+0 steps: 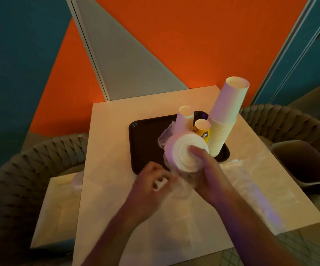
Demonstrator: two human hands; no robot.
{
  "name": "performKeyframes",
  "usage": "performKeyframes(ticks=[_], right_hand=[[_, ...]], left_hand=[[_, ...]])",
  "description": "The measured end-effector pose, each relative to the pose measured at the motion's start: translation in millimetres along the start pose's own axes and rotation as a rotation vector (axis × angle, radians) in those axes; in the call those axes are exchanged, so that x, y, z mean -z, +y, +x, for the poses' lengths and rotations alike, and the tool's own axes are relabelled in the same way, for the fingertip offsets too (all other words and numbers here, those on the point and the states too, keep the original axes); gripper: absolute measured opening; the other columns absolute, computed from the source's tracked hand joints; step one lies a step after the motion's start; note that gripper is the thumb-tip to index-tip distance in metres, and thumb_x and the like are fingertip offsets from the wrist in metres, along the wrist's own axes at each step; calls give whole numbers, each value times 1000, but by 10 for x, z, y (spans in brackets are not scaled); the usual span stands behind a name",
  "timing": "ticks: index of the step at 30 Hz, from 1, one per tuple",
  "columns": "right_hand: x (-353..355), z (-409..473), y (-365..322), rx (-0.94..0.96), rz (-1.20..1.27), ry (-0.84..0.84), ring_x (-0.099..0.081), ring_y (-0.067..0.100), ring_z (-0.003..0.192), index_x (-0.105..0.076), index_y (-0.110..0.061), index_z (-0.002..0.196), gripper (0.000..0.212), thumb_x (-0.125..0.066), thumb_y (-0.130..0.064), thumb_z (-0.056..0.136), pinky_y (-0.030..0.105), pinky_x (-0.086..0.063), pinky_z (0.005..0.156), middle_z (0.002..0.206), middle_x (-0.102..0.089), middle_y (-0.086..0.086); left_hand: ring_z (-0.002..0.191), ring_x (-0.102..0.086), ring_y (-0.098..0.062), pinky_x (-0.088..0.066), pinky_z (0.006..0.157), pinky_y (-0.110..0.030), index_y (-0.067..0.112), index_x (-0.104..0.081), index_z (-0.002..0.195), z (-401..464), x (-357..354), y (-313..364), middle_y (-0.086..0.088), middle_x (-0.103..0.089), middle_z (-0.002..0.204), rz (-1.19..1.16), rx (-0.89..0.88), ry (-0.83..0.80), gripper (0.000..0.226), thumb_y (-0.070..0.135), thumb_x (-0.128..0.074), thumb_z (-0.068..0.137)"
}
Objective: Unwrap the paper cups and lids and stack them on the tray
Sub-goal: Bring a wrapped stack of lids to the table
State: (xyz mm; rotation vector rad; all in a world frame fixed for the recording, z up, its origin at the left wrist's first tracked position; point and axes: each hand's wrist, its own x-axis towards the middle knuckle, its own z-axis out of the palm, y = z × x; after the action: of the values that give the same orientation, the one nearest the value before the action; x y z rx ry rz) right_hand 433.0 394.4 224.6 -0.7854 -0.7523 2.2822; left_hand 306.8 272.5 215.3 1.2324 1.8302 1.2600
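Head view, items as seen.

Right hand (206,166): gripping a stack of white lids (189,153) from its right side, thumb lying across the top lid, fingers curling round the clear plastic wrap (167,140) that is sheathing the stack. The stack is being held above the near edge of the tray, tilted toward the camera so the top lid is facing up.

Left hand (151,182): fingers curling in and pinching the loose lower end of the wrap just beside the stack; a small white object is showing between the fingers, and what it is cannot be told.

Black tray (145,143): lying on the pale square table (109,169), toward its far right part. Standing on the tray: a tall stack of white paper cups (224,120), leaning to the right at the tray's right end; a shorter white cup stack (184,118) behind the lids; a yellow printed cup (202,130) between the two white stacks.

Loose clear plastic sheeting (251,181): lying spread on the table to the right of the right forearm.

Surroundings: woven chairs (30,169) standing at both sides of the table; a white paper bag (59,208) sitting on the left chair; a wall of orange, teal and grey panels (174,45) rising behind.
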Motion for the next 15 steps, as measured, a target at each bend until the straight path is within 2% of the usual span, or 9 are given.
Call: performKeyframes(ticks=[2,4,6,8,11,13,15], right_hand=[[-25,46,-1,-15,-131,-7,-70,28,108,-64,-18,127,48,-73,-19,81,41,-61,78,120,-71,13],[-73,98,40,-30,-263,-11,-70,29,110,-61,-18,131,59,-82,-19,76,51,-60,84,125,-69,14],[-129,159,100,-20,-341,34,-69,34,112,-56,-15,130,70,-88,-21,68,62,-55,92,129,-66,17],[-171,193,115,-5,-393,46,-69,36,111,-56,-12,126,75,-92,-25,61,65,-53,94,128,-66,19],[-186,225,120,5,-319,-37,-69,34,112,-61,-10,126,69,-92,-18,66,54,-57,93,124,-69,17],[-195,236,155,29,-263,-44,-69,31,111,-60,-6,127,59,-87,-14,74,45,-60,88,124,-69,18],[-211,249,207,53,-227,-32,-69,30,107,-59,1,125,59,-80,-18,74,42,-62,84,123,-69,21]], left_hand=[[91,-66,-10,-55,79,-26,29,-64,101,119,138,45,5,-64,104,-255,202,153,51,64,-72,65],[101,-68,-10,-60,88,-40,30,-52,123,238,230,73,4,-63,120,-509,343,112,67,54,-84,69],[111,-66,-16,-61,85,-45,29,-46,134,334,318,92,4,-61,128,-633,381,61,74,42,-86,73],[112,-68,-22,-61,84,-48,24,-53,133,408,379,91,-2,-65,129,-691,374,48,69,33,-85,72],[107,-71,-23,-60,86,-51,19,-59,129,470,465,52,-4,-73,118,-745,349,80,62,23,-85,73],[104,-72,-21,-61,79,-47,19,-61,128,511,531,7,-1,-74,113,-763,356,119,62,24,-84,71],[107,-70,-24,-60,77,-44,18,-61,130,545,568,-49,-4,-73,116,-788,363,101,64,22,-85,71]])
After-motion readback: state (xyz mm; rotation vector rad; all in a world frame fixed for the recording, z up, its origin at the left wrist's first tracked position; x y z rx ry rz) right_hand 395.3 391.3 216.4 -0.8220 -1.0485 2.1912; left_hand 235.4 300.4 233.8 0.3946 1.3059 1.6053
